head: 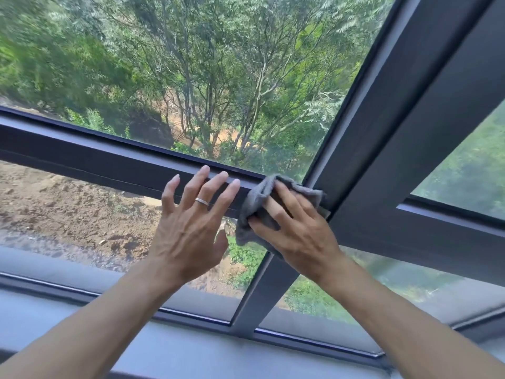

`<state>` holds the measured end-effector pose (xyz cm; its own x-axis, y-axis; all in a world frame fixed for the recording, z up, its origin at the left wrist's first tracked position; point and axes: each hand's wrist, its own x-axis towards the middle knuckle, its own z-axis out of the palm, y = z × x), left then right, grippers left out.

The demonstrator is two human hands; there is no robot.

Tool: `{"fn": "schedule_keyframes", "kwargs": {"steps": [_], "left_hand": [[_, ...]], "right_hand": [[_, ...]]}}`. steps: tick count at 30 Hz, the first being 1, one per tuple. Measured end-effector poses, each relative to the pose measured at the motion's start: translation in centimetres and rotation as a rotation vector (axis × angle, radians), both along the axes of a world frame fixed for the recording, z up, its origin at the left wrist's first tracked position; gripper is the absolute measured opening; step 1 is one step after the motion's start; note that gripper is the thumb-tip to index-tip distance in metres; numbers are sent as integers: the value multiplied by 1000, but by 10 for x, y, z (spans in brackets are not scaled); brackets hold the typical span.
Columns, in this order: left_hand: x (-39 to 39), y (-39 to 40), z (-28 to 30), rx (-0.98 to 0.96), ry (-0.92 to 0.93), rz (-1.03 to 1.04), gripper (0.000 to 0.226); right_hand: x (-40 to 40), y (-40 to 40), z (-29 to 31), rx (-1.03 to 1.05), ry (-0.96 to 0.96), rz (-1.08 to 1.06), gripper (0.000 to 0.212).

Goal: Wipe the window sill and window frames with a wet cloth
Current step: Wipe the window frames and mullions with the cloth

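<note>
Grey cloth (262, 203) bunched under right hand (295, 228), pressed on horizontal frame bar (109, 162) at its junction with upright bar (396, 127). Left hand (188, 225) spread flat, empty, just leftward; bar's length running left.

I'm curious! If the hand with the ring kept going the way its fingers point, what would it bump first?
Probably the dark horizontal frame bar. The left hand points up at it with straight fingers, the tips seemingly touching already; depth is hard to judge.

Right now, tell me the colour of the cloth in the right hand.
Grey, plain; the cloth shows best in the head view.
</note>
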<state>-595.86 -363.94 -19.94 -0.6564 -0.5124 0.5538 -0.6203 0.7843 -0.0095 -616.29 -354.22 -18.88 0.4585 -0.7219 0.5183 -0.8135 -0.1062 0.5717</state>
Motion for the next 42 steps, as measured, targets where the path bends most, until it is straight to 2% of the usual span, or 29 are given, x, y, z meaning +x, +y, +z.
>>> {"fn": "schedule_keyframes", "kwargs": {"steps": [4, 9, 12, 14, 17, 21, 27, 29, 33, 38, 42], "left_hand": [[-4, -1, 3, 1, 78, 6, 68], [-3, -9, 5, -12, 40, -8, 75], [1, -11, 3, -3, 108, 21, 72], [3, -13, 1, 48, 168, 103, 78], [4, -16, -5, 33, 127, 166, 83], [14, -29, -7, 39, 89, 220, 96], [23, -29, -2, 48, 107, 176, 83], [30, -33, -1, 25, 103, 127, 78], [54, -50, 2, 6, 64, 134, 90], [103, -82, -1, 83, 10, 311, 102], [107, -90, -2, 113, 41, 273, 101]], "right_hand": [[9, -18, 3, -22, -45, 36, 30], [-1, -7, -2, -72, 33, -61, 42], [26, -36, -15, -152, -5, -100, 45], [30, -45, -13, -144, 24, -64, 47], [10, -29, -9, -91, 61, -18, 47], [-1, -15, -9, -97, 88, -58, 47], [61, -74, -15, -160, 15, -50, 46], [53, -66, -13, -123, 15, -17, 47], [24, -42, -5, -81, 100, -29, 44], [93, -105, -12, -116, 55, -17, 43], [109, -119, -8, -97, -2, 19, 47]]}}
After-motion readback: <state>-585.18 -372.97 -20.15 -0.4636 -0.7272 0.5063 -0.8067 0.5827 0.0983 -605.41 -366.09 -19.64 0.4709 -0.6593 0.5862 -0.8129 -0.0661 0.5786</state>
